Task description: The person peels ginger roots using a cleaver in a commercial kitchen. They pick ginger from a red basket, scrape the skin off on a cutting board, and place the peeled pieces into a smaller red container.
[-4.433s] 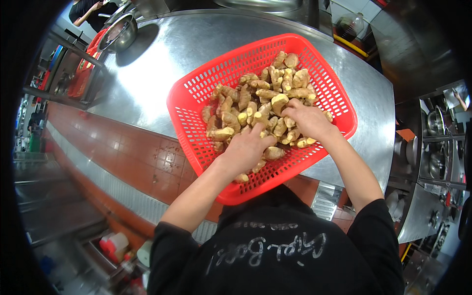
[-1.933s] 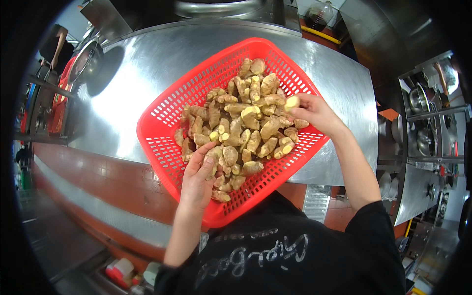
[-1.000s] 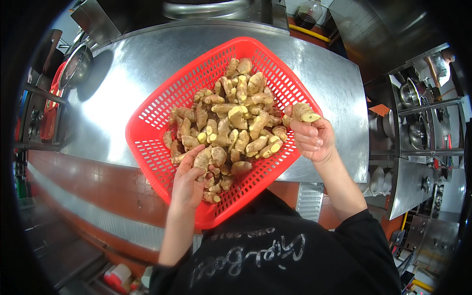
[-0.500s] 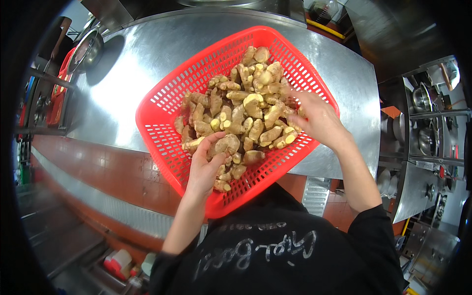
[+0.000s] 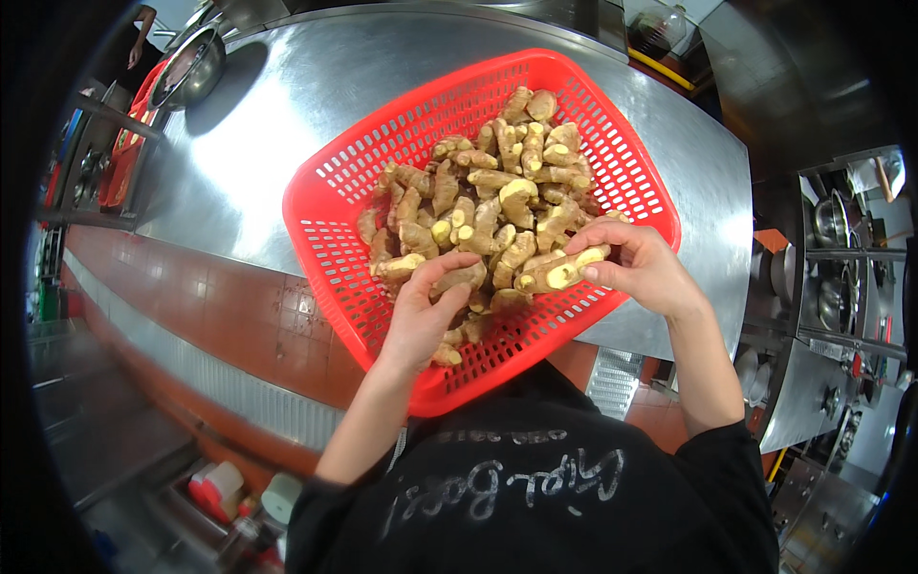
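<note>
A red perforated plastic basket (image 5: pixel 320 251) stands on the steel table, heaped with ginger roots (image 5: pixel 516 196), several with pale yellow cut ends. My left hand (image 5: pixel 413 320) is closed around a brown piece of ginger (image 5: pixel 461 277) at the near left of the heap. In my right hand (image 5: pixel 655 270), thumb and fingers pinch a knobbly ginger root (image 5: pixel 562 273) with yellow cut faces, over the near right side of the basket. Part of each held piece is hidden by the fingers.
The steel table (image 5: pixel 258 124) reaches under and beyond the basket. A metal bowl (image 5: pixel 196 72) is at the far left, with another person's arm (image 5: pixel 141 36) behind it. Shelves with bowls (image 5: pixel 830 220) stand at the right. Red tiled floor (image 5: pixel 229 306) shows at the left.
My right hand has come down toward me from the right of the heap and has taken hold of a ginger root. My left hand keeps its piece, now partly turned.
</note>
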Demonstrator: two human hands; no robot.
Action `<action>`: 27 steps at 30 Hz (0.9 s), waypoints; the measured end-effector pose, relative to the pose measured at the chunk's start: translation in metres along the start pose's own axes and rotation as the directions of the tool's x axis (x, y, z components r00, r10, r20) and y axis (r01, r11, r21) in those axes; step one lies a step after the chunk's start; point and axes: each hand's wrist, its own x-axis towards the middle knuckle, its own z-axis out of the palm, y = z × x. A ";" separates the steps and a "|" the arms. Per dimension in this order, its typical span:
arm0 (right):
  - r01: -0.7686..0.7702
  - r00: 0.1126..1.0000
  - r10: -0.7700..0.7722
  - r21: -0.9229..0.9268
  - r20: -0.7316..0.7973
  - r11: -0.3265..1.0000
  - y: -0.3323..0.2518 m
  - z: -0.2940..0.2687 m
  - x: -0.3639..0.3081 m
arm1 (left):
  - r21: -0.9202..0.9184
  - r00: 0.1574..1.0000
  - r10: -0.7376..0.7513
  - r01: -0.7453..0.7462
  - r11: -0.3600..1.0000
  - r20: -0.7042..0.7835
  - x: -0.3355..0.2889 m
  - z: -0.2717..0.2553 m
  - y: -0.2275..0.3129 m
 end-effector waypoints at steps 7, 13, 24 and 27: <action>0.225 0.970 -0.230 -0.070 -0.078 0.972 -0.011 0.017 -0.010 | -0.323 0.978 0.141 -0.086 0.943 0.152 -0.009 0.028 0.035; 0.210 0.956 -0.158 0.198 -0.247 0.957 -0.017 0.044 -0.010 | -0.373 0.977 0.198 -0.158 0.915 0.074 -0.014 0.052 0.046; 0.131 0.983 -0.077 0.350 -0.164 0.928 -0.022 0.044 -0.014 | -0.648 0.988 0.018 0.088 0.756 0.156 -0.014 0.044 0.041; 0.150 0.975 -0.083 0.337 -0.206 0.930 -0.027 0.049 -0.013 | -0.696 0.982 -0.007 0.138 0.705 0.188 -0.014 0.042 0.042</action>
